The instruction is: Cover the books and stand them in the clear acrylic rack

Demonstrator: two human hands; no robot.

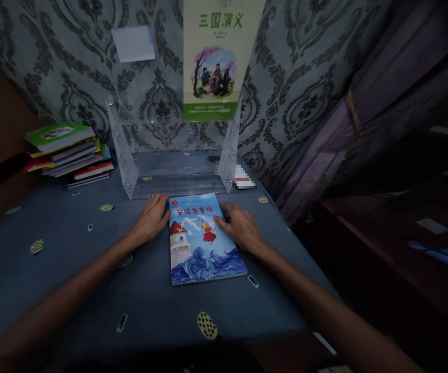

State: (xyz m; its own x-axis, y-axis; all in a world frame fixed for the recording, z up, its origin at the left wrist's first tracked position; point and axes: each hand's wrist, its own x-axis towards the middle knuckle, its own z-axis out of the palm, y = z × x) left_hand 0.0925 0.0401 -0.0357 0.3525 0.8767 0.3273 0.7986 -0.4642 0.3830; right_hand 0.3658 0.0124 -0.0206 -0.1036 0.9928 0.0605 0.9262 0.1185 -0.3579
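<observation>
A blue children's storybook (204,243), with red lettering, a white tower and waves on its cover, lies face up on the cloth-covered table (72,274). Along its upper left edge is my left hand (152,220), fingers bent and touching the side. My right hand (241,226) grips the opposite edge, its thumb on the cover and its other fingers partly hidden. Just behind the storybook stands a clear acrylic rack (123,160). A book with a cream and green cover (212,67) stands upright at the rack's upper right.
Several books are stacked in a pile (70,153) at the back left. Right of the rack lies a small pixelated object (243,177). A white card (134,43) shows before the patterned wall (297,62). A purple curtain (325,140) hangs past the table's right edge.
</observation>
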